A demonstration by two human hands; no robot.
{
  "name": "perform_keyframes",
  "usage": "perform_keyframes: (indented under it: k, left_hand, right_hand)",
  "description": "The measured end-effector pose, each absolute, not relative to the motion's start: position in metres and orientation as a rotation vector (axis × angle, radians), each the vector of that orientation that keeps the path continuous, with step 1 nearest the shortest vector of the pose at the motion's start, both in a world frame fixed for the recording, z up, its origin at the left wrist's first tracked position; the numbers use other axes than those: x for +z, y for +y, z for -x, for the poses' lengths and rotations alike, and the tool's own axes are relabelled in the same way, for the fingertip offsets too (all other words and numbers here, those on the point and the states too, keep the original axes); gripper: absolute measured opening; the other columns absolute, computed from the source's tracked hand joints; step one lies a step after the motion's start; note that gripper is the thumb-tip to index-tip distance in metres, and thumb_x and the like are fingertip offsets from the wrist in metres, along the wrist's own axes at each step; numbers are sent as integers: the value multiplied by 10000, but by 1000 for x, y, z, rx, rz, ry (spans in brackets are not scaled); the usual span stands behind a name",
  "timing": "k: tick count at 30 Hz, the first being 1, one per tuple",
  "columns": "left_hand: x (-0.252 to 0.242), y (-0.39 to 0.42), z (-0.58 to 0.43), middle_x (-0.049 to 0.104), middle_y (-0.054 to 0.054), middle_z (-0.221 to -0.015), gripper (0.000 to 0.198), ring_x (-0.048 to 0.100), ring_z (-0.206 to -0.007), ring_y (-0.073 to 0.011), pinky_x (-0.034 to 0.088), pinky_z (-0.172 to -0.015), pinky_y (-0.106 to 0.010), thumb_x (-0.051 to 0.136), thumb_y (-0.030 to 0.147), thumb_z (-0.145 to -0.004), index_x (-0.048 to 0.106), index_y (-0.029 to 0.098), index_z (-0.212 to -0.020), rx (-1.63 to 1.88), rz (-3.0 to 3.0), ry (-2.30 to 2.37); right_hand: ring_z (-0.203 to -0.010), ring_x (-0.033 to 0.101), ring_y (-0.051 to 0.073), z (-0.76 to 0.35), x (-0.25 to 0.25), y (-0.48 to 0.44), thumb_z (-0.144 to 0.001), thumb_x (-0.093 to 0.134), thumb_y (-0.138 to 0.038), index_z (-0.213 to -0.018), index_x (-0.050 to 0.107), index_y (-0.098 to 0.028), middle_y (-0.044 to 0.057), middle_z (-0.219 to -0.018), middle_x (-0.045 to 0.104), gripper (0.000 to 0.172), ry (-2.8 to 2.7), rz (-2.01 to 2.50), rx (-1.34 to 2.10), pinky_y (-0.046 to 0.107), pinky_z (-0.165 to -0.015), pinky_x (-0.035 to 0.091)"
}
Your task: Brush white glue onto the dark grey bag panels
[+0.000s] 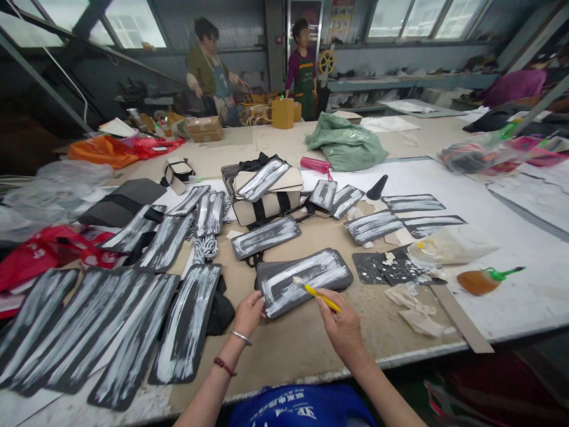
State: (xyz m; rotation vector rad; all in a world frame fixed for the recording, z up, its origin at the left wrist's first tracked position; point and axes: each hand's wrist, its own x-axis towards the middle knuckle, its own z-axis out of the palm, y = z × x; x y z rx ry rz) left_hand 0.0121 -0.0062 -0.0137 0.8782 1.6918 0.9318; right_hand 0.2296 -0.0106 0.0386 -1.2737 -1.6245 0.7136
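My right hand [342,320] is closed around a yellow-handled brush [326,299]. The brush's pale tip rests on a dark grey rectangular panel [306,276] streaked with white paste, which lies on top of a stack of like panels. At the stack's lower left corner, my left hand [249,314] pinches the panel's edge between thumb and fingers. Just left of that hand is another white-streaked panel [189,320], with a black strap piece [221,308] partly under it. Beyond the stack lies a further coated panel [267,237].
Several coated panels [84,326] spread over the left side. A beige and black bag [269,207] stands behind the stack. To the right are a clear plastic jug [453,246] lying over and an amber bottle with a green nozzle [482,281]. Two people stand across the table [284,139].
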Motion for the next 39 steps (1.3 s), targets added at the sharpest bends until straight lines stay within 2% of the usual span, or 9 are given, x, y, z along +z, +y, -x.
perform_keyframes:
  k: [4, 6, 10, 15, 20, 24, 29, 33, 39]
  left_hand:
    - [-17, -8, -13, 495, 65, -434, 234, 484, -402, -111, 404, -439, -224, 503, 353, -581, 559, 159, -700, 938, -855, 1644]
    - [-19, -8, -11, 505, 65, -445, 220, 484, -402, -107, 404, -437, -222, 516, 343, -579, 561, 161, -693, 936, -848, 1622]
    - [-22, -7, -5, 511, 58, -439, 211, 486, -398, -108, 405, -433, -223, 541, 350, -568, 551, 160, -660, 919, -838, 1574]
    - [-22, -6, -1, 490, 62, -428, 258, 474, -394, -109, 398, -432, -228, 543, 397, -545, 535, 164, -655, 905, -853, 1520]
    - [-20, -4, 1, 520, 41, -473, 305, 492, -431, -117, 407, -460, -235, 567, 436, -535, 554, 155, -654, 885, -878, 1506]
    - [-14, -7, 3, 539, 35, -488, 375, 502, -436, -126, 418, -472, -249, 591, 476, -520, 582, 146, -699, 901, -872, 1548]
    - [23, -13, -2, 545, 27, -440, 577, 516, -442, -164, 439, -502, -290, 576, 619, -522, 635, 133, -828, 962, -1046, 1734]
    - [64, -4, -34, 546, 24, -445, 575, 526, -478, -174, 457, -520, -284, 600, 675, -503, 659, 171, -775, 1017, -1225, 1759]
    - [96, 29, -132, 571, 14, -487, 520, 546, -528, -177, 484, -568, -269, 648, 618, -517, 669, 179, -794, 948, -1336, 1578]
  right_hand:
    - [-825, 606, 199, -192, 37, -14, -827, 501, -395, -912, 632, -188, 67, -914, 637, 259, -1341, 1252, 1090, 328, -763, 496]
    - [-810, 606, 197, -183, 29, -11, -811, 515, -413, -893, 633, -178, 67, -902, 635, 276, -1277, 1240, 1163, 320, -736, 503]
    - [-809, 604, 200, -179, 24, -4, -785, 547, -420, -888, 636, -171, 71, -907, 630, 283, -1241, 1285, 1076, 309, -712, 506]
    - [-687, 615, 167, -164, 21, 8, -818, 484, -417, -850, 620, -170, 51, -848, 631, 284, -1244, 1332, 1009, 275, -632, 506]
    - [-785, 597, 195, -169, 17, 27, -799, 491, -406, -835, 625, -180, 55, -838, 638, 266, -1249, 1445, 778, 321, -760, 466]
    - [-867, 579, 206, -203, 31, 29, -797, 492, -398, -866, 628, -186, 68, -900, 635, 261, -1253, 1482, 619, 347, -842, 428]
    - [-838, 601, 199, -266, 48, -1, -810, 513, -387, -901, 634, -200, 60, -916, 637, 240, -1235, 1462, 643, 332, -796, 478]
    - [-782, 625, 215, -341, 52, -27, -765, 579, -444, -899, 631, -169, 80, -946, 631, 310, -901, 1457, 757, 359, -750, 531]
    - [-762, 642, 254, -470, 58, -55, -635, 703, -487, -889, 627, -130, 99, -912, 644, 445, -421, 1438, 696, 406, -786, 532]
